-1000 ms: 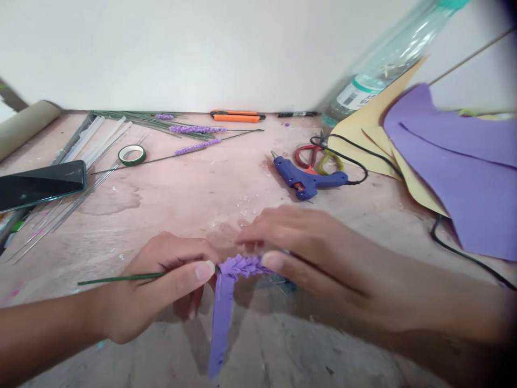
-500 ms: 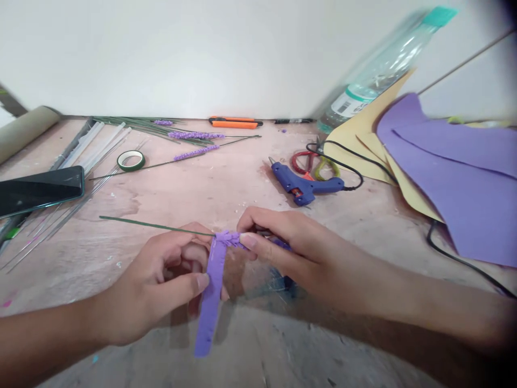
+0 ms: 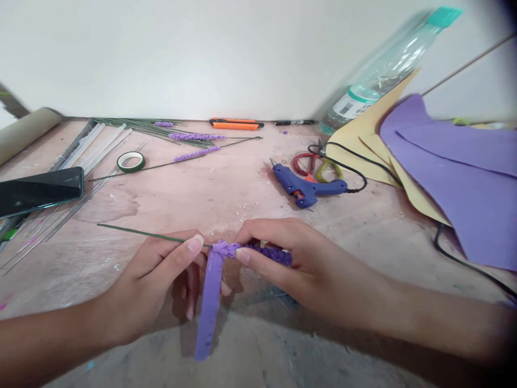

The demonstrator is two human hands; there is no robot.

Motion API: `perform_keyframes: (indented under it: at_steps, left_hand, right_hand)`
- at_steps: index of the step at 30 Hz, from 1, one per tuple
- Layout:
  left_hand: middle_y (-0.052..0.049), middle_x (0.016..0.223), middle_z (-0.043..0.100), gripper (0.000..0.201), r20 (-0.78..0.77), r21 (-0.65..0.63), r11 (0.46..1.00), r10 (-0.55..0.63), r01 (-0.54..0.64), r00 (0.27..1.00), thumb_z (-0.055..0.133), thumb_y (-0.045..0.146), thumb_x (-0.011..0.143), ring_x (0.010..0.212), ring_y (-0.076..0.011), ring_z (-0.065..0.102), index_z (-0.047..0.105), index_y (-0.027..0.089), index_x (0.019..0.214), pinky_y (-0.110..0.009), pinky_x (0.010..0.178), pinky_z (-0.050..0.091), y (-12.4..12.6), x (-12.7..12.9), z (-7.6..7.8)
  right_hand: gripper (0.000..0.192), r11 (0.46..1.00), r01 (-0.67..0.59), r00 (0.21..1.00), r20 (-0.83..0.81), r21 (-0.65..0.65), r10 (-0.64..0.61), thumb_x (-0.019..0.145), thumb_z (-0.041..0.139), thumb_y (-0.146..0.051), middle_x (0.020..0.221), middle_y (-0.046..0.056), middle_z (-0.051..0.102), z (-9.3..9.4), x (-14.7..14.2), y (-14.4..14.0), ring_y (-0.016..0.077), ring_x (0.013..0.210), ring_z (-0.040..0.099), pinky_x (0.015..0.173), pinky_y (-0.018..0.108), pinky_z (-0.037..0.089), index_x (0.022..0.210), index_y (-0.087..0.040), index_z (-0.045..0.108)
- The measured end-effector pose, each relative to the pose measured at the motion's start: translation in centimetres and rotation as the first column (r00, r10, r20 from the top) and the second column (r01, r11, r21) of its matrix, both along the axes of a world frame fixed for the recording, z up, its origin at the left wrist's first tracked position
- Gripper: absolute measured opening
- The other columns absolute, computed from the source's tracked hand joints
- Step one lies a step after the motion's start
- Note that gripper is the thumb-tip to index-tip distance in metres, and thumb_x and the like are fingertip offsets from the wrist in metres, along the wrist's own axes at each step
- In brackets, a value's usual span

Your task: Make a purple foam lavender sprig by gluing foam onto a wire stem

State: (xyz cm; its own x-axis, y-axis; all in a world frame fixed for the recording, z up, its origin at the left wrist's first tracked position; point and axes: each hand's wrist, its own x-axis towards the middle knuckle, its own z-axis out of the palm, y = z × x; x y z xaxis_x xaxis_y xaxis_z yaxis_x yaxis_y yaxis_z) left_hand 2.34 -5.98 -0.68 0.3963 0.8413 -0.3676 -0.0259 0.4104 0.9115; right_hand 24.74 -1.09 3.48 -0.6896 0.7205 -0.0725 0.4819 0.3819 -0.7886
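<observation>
Between thumb and fingers my left hand (image 3: 165,264) pinches a thin green wire stem (image 3: 139,231), whose bare end sticks out to the left. My right hand (image 3: 291,258) is closed around the purple flower head (image 3: 270,252) wound on that stem, partly hidden by the fingers. From the winding, a fringed purple foam strip (image 3: 209,318) hangs down loose between the hands, with small cuts along one edge.
A blue glue gun (image 3: 307,183) and red-and-yellow-handled scissors (image 3: 305,163) lie beyond my right hand. Purple foam sheets (image 3: 452,161) and a bottle (image 3: 375,81) are at right. Finished purple stems (image 3: 197,137), green tape (image 3: 131,161) and a phone (image 3: 40,188) lie at left.
My left thumb has moved up off the purple strip onto the green stem. The strip now hangs free, and both hands sit slightly lower.
</observation>
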Motion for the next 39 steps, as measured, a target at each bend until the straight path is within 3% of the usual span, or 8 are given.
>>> perform_keyframes:
  at_steps: [7, 13, 17, 24, 29, 33, 36, 39]
  left_hand:
    - [-0.01, 0.064, 0.07, 0.057, 0.044, -0.002, 1.0, 0.017, -0.017, 0.999, 0.053, 0.057, 0.099, 0.052, -0.0137, 0.058, 0.077, 0.011, 0.076, -0.022, 0.05, 0.045, 0.2, 0.2, 0.0]
    - [-0.011, 0.065, 0.071, 0.054, 0.07, -0.019, 1.0, -0.014, 0.015, 0.997, 0.053, 0.053, 0.1, 0.052, -0.0126, 0.056, 0.076, 0.011, 0.075, -0.021, 0.048, 0.045, 0.3, 0.3, 0.0]
    - [-0.008, 0.073, 0.073, 0.041, 0.121, -0.026, 1.0, -0.01, 0.013, 0.993, 0.061, 0.051, 0.097, 0.054, -0.0126, 0.058, 0.072, 0.015, 0.08, -0.021, 0.05, 0.046, 0.0, 0.2, 0.2]
    - [-0.004, 0.059, 0.069, 0.037, -0.057, 0.048, 0.999, 0.012, -0.01, 0.998, 0.067, 0.047, 0.093, 0.042, -0.0092, 0.053, 0.071, 0.014, 0.077, -0.018, 0.042, 0.041, 0.1, 0.3, 0.5]
    - [-0.002, 0.058, 0.068, 0.03, -0.074, 0.056, 0.998, 0.04, -0.035, 0.996, 0.066, 0.042, 0.092, 0.043, -0.011, 0.057, 0.071, 0.016, 0.076, -0.018, 0.041, 0.043, 0.1, 0.3, 0.4]
    - [-0.001, 0.057, 0.068, 0.026, -0.066, 0.057, 0.998, 0.043, -0.039, 0.997, 0.072, 0.039, 0.088, 0.043, -0.0107, 0.057, 0.07, 0.016, 0.077, -0.018, 0.042, 0.044, 0.2, 0.3, 0.4]
    - [0.0, 0.057, 0.067, 0.025, -0.063, 0.094, 0.995, 0.046, -0.04, 0.997, 0.07, 0.037, 0.09, 0.044, -0.01, 0.056, 0.071, 0.016, 0.078, -0.018, 0.043, 0.043, 0.2, 0.2, 0.4]
    - [-0.001, 0.06, 0.068, 0.025, -0.028, 0.106, 0.994, 0.032, -0.029, 0.999, 0.067, 0.037, 0.093, 0.047, -0.0096, 0.056, 0.073, 0.016, 0.081, -0.018, 0.045, 0.043, 0.1, 0.1, 0.4]
  right_hand:
    - [0.014, 0.995, 0.037, 0.999, -0.043, 0.09, -0.033, 0.093, 0.061, -0.012, 0.073, -0.002, 0.065, 0.0, -0.1, -0.1, 0.0109, 0.065, 0.057, 0.061, 0.023, 0.043, 0.082, -0.018, 0.067]
    - [0.013, 0.994, 0.004, 0.999, -0.048, 0.107, 0.001, 0.09, 0.062, -0.011, 0.076, -0.001, 0.067, -0.2, -0.2, -0.4, 0.0124, 0.069, 0.058, 0.065, 0.024, 0.046, 0.083, -0.02, 0.069]
    - [0.015, 0.989, -0.009, 0.997, -0.08, 0.145, 0.021, 0.093, 0.064, -0.015, 0.071, -0.002, 0.065, -0.1, -0.2, -0.5, 0.0103, 0.066, 0.058, 0.062, 0.022, 0.043, 0.079, -0.019, 0.069]
    - [0.015, 0.965, -0.022, 0.999, -0.021, 0.261, 0.028, 0.089, 0.063, -0.009, 0.073, -0.001, 0.059, -0.5, -0.2, -0.8, 0.0104, 0.066, 0.054, 0.061, 0.023, 0.039, 0.077, -0.016, 0.069]
    - [0.014, 0.942, -0.022, 0.999, 0.035, 0.334, 0.011, 0.092, 0.061, -0.012, 0.076, 0.0, 0.061, -0.6, -0.1, -1.6, 0.0111, 0.064, 0.052, 0.059, 0.025, 0.036, 0.079, -0.018, 0.065]
    - [0.011, 0.959, -0.022, 1.0, 0.011, 0.284, 0.02, 0.092, 0.06, -0.015, 0.077, 0.0, 0.06, -0.4, -0.1, -1.6, 0.012, 0.067, 0.053, 0.061, 0.025, 0.038, 0.082, -0.018, 0.062]
    - [0.02, 0.975, -0.076, 0.997, -0.014, 0.21, 0.081, 0.099, 0.05, -0.018, 0.08, 0.002, 0.062, -0.2, -0.1, -1.4, 0.0129, 0.071, 0.055, 0.066, 0.026, 0.041, 0.086, -0.017, 0.065]
    - [0.022, 0.98, -0.041, 0.999, -0.003, 0.196, 0.043, 0.1, 0.05, -0.018, 0.08, 0.001, 0.064, -0.2, -0.2, -1.4, 0.0121, 0.071, 0.057, 0.066, 0.025, 0.041, 0.085, -0.017, 0.066]
